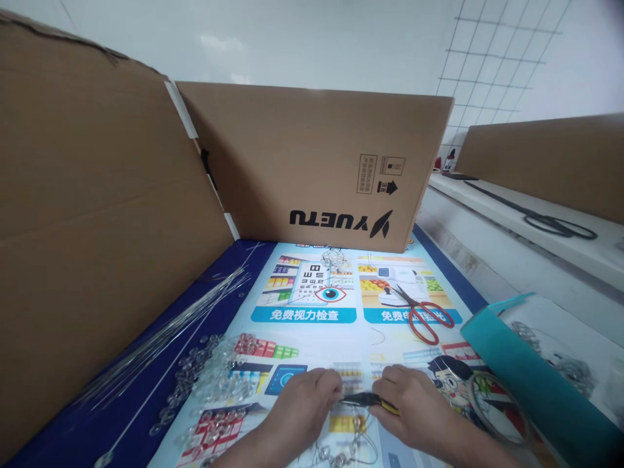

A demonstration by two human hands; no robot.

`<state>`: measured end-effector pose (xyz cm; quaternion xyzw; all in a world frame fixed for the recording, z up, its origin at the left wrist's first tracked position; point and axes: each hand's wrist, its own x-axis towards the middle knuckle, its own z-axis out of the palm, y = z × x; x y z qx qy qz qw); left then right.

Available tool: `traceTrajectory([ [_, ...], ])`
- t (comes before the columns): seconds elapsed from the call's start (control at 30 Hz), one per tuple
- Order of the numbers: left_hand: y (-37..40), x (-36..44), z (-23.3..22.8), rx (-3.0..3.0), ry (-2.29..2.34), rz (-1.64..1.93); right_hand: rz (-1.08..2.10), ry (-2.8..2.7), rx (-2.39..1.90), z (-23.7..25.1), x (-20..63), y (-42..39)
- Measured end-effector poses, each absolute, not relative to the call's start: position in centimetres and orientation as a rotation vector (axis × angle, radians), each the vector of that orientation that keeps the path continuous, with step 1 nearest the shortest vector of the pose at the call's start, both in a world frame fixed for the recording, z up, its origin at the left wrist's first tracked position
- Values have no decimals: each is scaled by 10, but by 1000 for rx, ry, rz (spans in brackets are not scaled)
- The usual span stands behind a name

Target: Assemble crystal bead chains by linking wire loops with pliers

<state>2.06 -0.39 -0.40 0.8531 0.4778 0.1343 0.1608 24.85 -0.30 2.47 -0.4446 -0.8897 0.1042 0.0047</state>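
Note:
My right hand is closed around a pair of pliers with dark jaws and a yellow-and-black handle. The jaws point left and reach the fingertips of my left hand. Those fingers are pinched together on thin wire, mostly hidden by the hand. Below both hands lies a looped wire piece strung with clear beads, partly cut off by the bottom edge. Left of my left hand, many loose clear beads are spread over the printed sheet.
Straight wires lie along the left. Red-handled scissors rest ahead on the right. A wire coil sits beside a teal-edged box holding wire pieces. Cardboard stands behind. Black scissors lie on a white ledge.

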Motion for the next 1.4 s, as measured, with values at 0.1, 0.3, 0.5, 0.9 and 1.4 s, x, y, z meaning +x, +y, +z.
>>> traceTrajectory([
  [0.1, -3, 19, -2, 2388, 1362, 404, 357, -2750, -1460, 27, 248, -3],
  [0.3, -4, 20, 4, 2392, 1323, 409, 384, -2721, -1444, 30, 246, -6],
  [0.5, -4, 21, 4, 2419, 1359, 389, 348, -2714, -1443, 25, 247, -6],
  [0.9, -7, 21, -3, 2498, 1329, 345, 307, -2791, -1385, 26, 247, -5],
  [1.4, 3, 16, 7, 2322, 1411, 513, 247, -2526, -1468, 20, 257, 7],
])
